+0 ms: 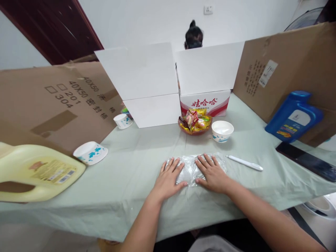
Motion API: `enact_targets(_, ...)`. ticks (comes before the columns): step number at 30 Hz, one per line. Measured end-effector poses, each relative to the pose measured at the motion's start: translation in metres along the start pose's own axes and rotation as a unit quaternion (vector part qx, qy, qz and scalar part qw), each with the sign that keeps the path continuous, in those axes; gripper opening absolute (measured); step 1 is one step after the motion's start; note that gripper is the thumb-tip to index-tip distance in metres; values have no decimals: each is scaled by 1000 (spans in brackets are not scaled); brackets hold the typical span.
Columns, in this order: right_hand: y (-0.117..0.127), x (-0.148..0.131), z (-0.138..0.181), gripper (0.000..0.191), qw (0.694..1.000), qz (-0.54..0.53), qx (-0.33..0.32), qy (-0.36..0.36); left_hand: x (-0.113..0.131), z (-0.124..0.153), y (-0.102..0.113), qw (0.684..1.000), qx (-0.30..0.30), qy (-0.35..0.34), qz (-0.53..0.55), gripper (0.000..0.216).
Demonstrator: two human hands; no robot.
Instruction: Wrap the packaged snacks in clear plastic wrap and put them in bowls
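Note:
A clear plastic sheet (191,168) lies flat on the pale green tablecloth (136,182) in front of me. My left hand (169,178) rests on its left part, fingers stretched out and flat. My right hand (212,173) lies on its right part, fingers also spread flat. Both palms press down on the plastic, side by side, with a small gap between them. Neither hand holds anything.
A white pen (244,162) lies right of the plastic. Behind stand a paper bowl (222,130), a dish of wrapped snacks (195,123), white boxes (147,84) and a red-printed box (207,102). Cardboard screens flank the table. A yellow jug (34,171), blue bottle (294,117), phone (307,161) and two more bowls (90,153) sit aside. Someone's head (193,35) shows behind the boxes.

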State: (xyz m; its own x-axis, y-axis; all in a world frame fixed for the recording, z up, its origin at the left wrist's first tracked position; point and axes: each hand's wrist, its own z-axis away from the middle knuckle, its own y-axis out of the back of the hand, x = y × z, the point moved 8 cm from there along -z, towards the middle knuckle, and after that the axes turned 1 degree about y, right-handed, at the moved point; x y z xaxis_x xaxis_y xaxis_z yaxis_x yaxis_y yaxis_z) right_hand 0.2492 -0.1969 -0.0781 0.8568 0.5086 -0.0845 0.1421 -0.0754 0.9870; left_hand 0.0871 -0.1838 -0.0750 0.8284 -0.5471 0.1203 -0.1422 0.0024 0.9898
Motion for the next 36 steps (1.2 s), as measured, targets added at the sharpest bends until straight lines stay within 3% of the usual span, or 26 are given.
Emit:
enact_targets(6, 0, 25, 12, 82, 998, -1, -55, -34, -5, 5, -5, 999, 8, 14, -30, 79)
enact_targets(11, 12, 60, 52, 75, 998, 14, -10, -59, -11, 23, -1, 999, 33, -1, -32, 82)
enact_targets(13, 18, 58, 66, 77, 998, 20, 29, -42, -12, 29, 4, 999, 44, -6, -28, 80)
enact_targets(16, 23, 35, 82, 85, 998, 6, 59, 38, -8, 37, 12, 998, 53, -25, -17, 78)
enact_targets(18, 23, 19, 92, 76, 994, -13, 67, 83, -1, 45, 15, 997, 57, -53, 1, 77)
enact_targets(20, 24, 14, 103, 54, 992, -33, 85, 91, 5, 55, 17, 994, 68, -82, 23, 67)
enact_targets(22, 26, 16, 116, 38, 988, -58, 116, 83, 9, 69, 20, 988, 98, -107, 45, 48)
enact_targets(26, 37, 27, 138, 26, 975, -112, 181, 66, 9, 92, 29, 969, 181, -130, 102, 24)
enact_targets(30, 52, 32, 135, 21, 963, -149, 218, 49, 2, 91, 37, 955, 210, -85, 189, 17)
enact_targets(36, 65, 53, 96, 16, 949, -160, 264, -57, -27, 69, 43, 941, 250, 88, 210, 17)
